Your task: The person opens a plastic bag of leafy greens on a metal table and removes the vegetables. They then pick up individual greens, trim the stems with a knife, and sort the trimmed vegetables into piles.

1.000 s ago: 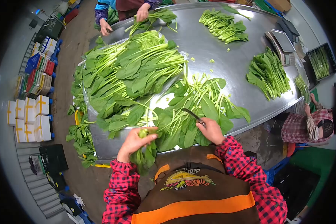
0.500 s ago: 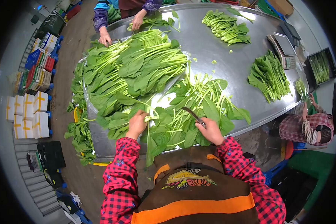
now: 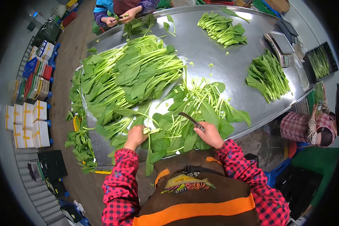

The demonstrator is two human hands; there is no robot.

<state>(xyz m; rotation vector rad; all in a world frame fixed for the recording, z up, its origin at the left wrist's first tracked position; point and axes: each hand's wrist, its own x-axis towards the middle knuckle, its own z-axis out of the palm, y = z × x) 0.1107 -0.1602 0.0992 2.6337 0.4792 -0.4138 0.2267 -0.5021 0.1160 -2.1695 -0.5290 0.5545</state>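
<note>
Greens stalk [image 3: 150, 145]: I saw it pinched in my left hand [image 3: 135, 136], leaf dangling below the fingers.
Knife [image 3: 191, 120]: my right hand [image 3: 209, 135] gripped it, blade beyond the knuckles.

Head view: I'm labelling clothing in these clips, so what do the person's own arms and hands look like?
Both arms wear long red-and-black checked sleeves, gathered at the wrists. The left hand and right hand are bare, with no gloves. A brown apron with orange bands and a printed emblem covers the chest.
</note>
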